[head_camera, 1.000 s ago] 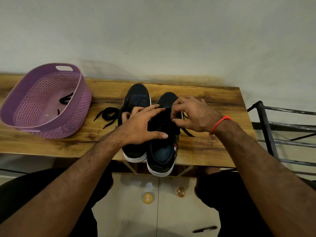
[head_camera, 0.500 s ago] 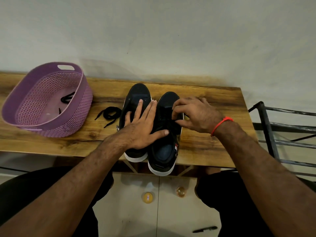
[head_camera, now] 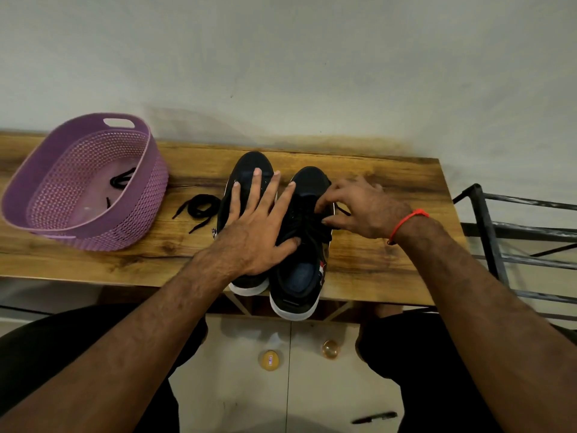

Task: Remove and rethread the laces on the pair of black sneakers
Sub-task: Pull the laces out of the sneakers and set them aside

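Head view: desk [head_camera: 390, 264] carries basket [head_camera: 40, 189], two sneakers heels toward person. Left hand [head_camera: 253, 232], fingers straight, presses flat across both. Right sneaker [head_camera: 299, 276] laced, long axis running away from person; right hand [head_camera: 359, 210] at its outer side, grip pinching lace [head_camera: 307, 226]. Loose lace [head_camera: 199, 209] left of pair.

two sneakers [head_camera: 249, 170] [head_camera: 299, 276], one basket [head_camera: 40, 210], two loose laces [head_camera: 199, 207] [head_camera: 120, 179], two hands [head_camera: 253, 232] [head_camera: 362, 210].

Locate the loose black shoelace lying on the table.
In the head view, the loose black shoelace lies coiled on the wooden table, between the purple perforated plastic basket and the left black sneaker.
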Demonstrator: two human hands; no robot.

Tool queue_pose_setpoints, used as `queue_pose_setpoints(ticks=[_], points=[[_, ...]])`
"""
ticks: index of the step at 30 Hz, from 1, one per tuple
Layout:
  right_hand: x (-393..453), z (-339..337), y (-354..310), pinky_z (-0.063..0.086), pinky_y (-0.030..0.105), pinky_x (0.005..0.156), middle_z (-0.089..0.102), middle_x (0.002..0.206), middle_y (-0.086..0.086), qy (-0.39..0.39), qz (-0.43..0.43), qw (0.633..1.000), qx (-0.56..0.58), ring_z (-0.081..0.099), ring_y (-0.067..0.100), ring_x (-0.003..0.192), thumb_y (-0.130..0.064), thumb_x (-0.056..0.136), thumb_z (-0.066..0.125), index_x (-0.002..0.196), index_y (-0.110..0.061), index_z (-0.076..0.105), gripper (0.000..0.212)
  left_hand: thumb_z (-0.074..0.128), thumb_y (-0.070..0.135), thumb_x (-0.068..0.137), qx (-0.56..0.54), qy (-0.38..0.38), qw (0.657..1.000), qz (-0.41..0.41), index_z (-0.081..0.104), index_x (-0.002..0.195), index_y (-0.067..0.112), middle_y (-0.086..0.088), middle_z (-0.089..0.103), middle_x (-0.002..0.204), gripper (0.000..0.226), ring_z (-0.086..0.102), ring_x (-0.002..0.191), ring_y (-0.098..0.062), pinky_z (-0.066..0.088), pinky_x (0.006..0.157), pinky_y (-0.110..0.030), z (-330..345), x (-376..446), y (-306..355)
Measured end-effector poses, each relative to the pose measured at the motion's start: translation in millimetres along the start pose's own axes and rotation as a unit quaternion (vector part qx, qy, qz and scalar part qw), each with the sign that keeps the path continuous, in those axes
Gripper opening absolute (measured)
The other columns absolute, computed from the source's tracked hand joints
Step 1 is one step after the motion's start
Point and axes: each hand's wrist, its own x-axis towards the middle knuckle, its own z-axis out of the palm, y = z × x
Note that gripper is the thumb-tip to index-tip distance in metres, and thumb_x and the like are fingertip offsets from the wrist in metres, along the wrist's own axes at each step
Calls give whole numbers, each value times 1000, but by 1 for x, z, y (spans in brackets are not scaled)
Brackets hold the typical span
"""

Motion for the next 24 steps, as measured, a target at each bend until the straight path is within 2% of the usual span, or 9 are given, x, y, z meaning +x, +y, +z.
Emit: queue_pose_setpoints(ticks=[3, 6, 8, 11, 14, 16, 20, 22, 24], points=[[1, 1, -3, 28, 54, 107, 48, 136, -7, 3, -6, 1000, -13, 33, 23, 132, -39, 94, 62, 105, -37, 62, 12, 31, 65, 88, -28, 26, 998, 39, 6, 160, 38, 1, -21, 168, 81, -36, 148, -26, -25, 115, -60, -7, 1, -3], [0, -1, -1, 30, 54, 105, 55, 123, -10, 37, -9, 999, 13, 41, 20, 125, -37, 96, 59, 99, -35, 58, 4, 24, 48, 95, -179, 49, 983, 9, 42, 149, 43, 11, 12, 168, 57, -13, 155, -18, -26, 117, -51, -16, 3, -1], [-2, -3, -1, 31, 53, 105, 59, 113, -13, 80, -19, 996, 23, 47, 17, 119, -36, 97, 56, 99, -33, 57, 4, 29, 47, 103, -194, 71, 978, -13, 55, 139, 43, 14, 29, 163, 45, 0, 156, -18, -22, 119, -50, -15, 5, 2], [-3, -4, -3, 30, 50, 102, 60, 111, -14, 94, -29, 995, 14, 49, 16, 117, -35, 99, 53, 103, -32, 57, 6, 43, 49, 104, -159, 69, 985, -7, 56, 135, 48, 15, 30, 162, 34, 2, 156, -22, -19, 119, -56, -9, 8, 3], [-3, -1, -3, 37, 52, 103, 64, 112, -12, 87, -39, 995, 39, 55, 17, 114, -38, 97, 50, 103, -34, 54, 7, 42, 53, 102, -144, 49, 988, -3, 56, 133, 53, 20, 27, 163, 34, -6, 156, -24, -22, 116, -60, -10, 7, 3], [-4, -2, -3, 45, 53, 98, 67, 107, -11, 88, -44, 994, 55, 60, 17, 108, -42, 94, 47, 99, -37, 50, 7, 38, 55, 102, -136, 34, 990, -5, 56, 133, 52, 21, 28, 161, 36, -11, 155, -24, -26, 114, -59, -11, 6, 1], [-5, -8, 5, 51, 47, 92, 69, 97, -12, 74, -31, 995, 59, 64, 12, 101, -36, 98, 55, 98, -35, 54, 2, 32, 54, 104, -117, 25, 993, -8, 52, 135, 52, 20, 28, 162, 37, -14, 155, -24, -27, 113, -59, -10, 4, 1], [-6, -11, 9, 54, 43, 86, 67, 88, -15, 76, -26, 994, 70, 63, 7, 90, -34, 98, 57, 97, -35, 57, 1, 33, 53, 104, -122, 26, 992, -9, 52, 135, 52, 19, 27, 163, 36, -13, 155, -24, -28, 112, -58, -9, 3, 2], [-5, -14, 13, 55, 43, 84, 65, 88, -13, 100, -15, 991, 91, 61, 9, 88, -32, 96, 61, 97, -31, 62, 1, 39, 49, 104, -148, 41, 988, -10, 54, 133, 50, 17, 29, 162, 33, -9, 156, -23, -27, 113, -55, -9, 3, 2]])
